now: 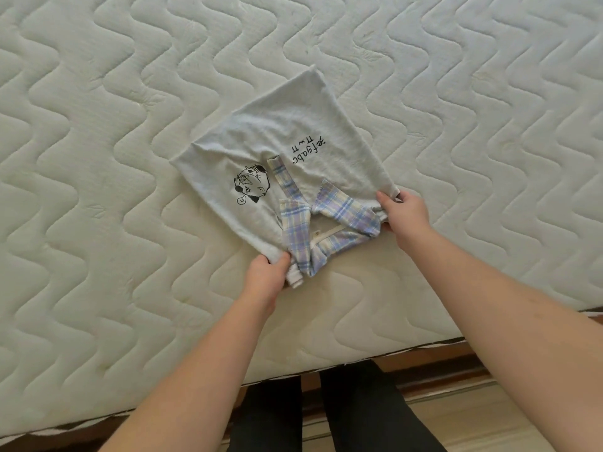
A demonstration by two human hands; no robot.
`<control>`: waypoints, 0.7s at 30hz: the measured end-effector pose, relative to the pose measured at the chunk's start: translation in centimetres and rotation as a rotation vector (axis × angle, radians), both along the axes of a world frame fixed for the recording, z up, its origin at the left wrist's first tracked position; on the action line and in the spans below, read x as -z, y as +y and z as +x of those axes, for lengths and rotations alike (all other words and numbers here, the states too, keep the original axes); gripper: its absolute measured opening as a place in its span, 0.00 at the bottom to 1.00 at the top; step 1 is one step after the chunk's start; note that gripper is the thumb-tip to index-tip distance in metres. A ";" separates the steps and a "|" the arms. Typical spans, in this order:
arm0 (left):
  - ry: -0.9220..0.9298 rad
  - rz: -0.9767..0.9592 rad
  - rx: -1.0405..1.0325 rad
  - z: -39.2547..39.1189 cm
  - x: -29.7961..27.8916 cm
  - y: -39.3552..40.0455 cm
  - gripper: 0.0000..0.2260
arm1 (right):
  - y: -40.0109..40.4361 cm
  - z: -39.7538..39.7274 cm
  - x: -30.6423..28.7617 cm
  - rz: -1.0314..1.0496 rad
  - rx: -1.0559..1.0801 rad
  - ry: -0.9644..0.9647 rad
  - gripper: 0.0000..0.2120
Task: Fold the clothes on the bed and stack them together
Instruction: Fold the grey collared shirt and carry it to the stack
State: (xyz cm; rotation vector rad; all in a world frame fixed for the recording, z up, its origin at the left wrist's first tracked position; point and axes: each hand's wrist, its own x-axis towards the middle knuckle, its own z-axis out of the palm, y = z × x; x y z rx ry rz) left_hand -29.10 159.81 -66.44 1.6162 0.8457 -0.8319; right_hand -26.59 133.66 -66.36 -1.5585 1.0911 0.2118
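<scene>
Currently, you were mid-fold on the grey top (277, 132), which lay flat on the quilted mattress (98, 93). Your left hand (266, 275) pinched the near shoulder beside the plaid collar (326, 220); your right hand (403, 212) gripped the other shoulder. The next move likely called for carrying both shoulders evenly toward the far hem.

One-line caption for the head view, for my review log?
Both hands, left and right, grip the near corners of a grey printed top with a plaid collar on a quilted mattress.
</scene>
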 end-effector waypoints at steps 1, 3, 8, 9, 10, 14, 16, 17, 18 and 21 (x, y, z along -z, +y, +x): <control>0.027 -0.054 -0.021 -0.8 0.0 -1.4 0.03 | -0.8 -0.1 0.0 -0.017 -0.003 -0.001 0.04; 0.067 -0.154 -0.048 -2.1 -0.3 -4.2 0.03 | -2.5 -0.1 -0.1 -0.069 -0.013 -0.003 0.03; 0.146 -0.300 -0.037 -4.9 -1.3 -11.3 0.04 | -7.4 0.4 -0.8 -0.248 -0.011 -0.027 0.10; 0.165 -0.327 -0.035 -5.3 -1.5 -12.7 0.03 | -8.3 0.5 -1.0 -0.270 -0.010 -0.028 0.13; 0.185 -0.344 -0.041 -5.5 -1.7 -14.1 0.03 | -9.2 0.5 -1.2 -0.294 -0.016 -0.027 0.15; 0.270 -0.257 -0.145 -6.0 -1.9 -18.9 0.05 | -11.7 0.1 -1.4 -0.376 -0.118 -0.017 0.16; 0.302 -0.183 -0.154 -6.2 -1.7 -20.0 0.08 | -12.3 -0.6 -1.1 -0.384 -0.201 0.021 0.18; 0.312 -0.156 -0.121 -6.2 -1.6 -20.1 0.10 | -12.4 -1.1 -0.9 -0.373 -0.211 0.034 0.19; 0.317 -0.141 -0.072 -6.2 -1.6 -20.0 0.11 | -12.4 -1.6 -0.7 -0.349 -0.191 0.036 0.20; 0.332 -0.114 0.166 -5.7 -2.4 -18.1 0.15 | -10.9 -3.7 -0.4 -0.279 -0.050 0.016 0.25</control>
